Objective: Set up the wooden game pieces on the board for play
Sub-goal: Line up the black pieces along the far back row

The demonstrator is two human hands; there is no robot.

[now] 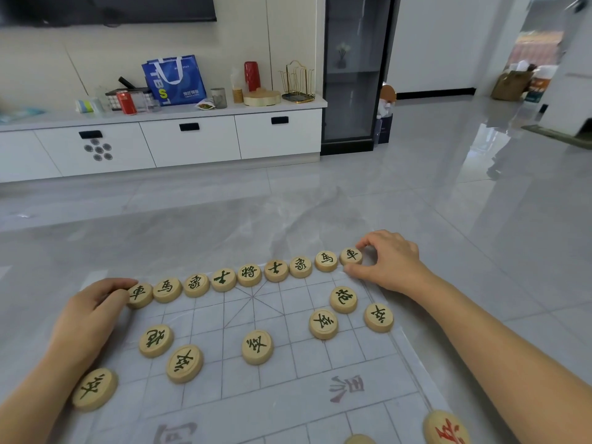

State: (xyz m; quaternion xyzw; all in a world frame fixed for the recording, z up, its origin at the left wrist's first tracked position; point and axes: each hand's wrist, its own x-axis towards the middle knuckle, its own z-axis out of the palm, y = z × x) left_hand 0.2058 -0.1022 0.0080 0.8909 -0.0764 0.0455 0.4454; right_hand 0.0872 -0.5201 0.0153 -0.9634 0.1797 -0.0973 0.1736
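We log the left hand [93, 315] curled, thumb and forefinger pinching the left-end disc [140, 294], a round pale wooden piece with a dark green character. The right hand [390, 261] is also curled and pinches the matching right-end disc [351, 255]. Seven more row discs [249, 274], same wood and green marks, run edge to edge between the hands. The board [288, 395], a thin white gridded sheet, lies under both hands. We count seven loose discs [257, 346] between the forearms and one red-marked disc [447, 427] under the right forearm.

The left hand [91, 318] and right hand [392, 262] are seen bare, with both forearms [512, 344] uncovered (up to the view's edges).
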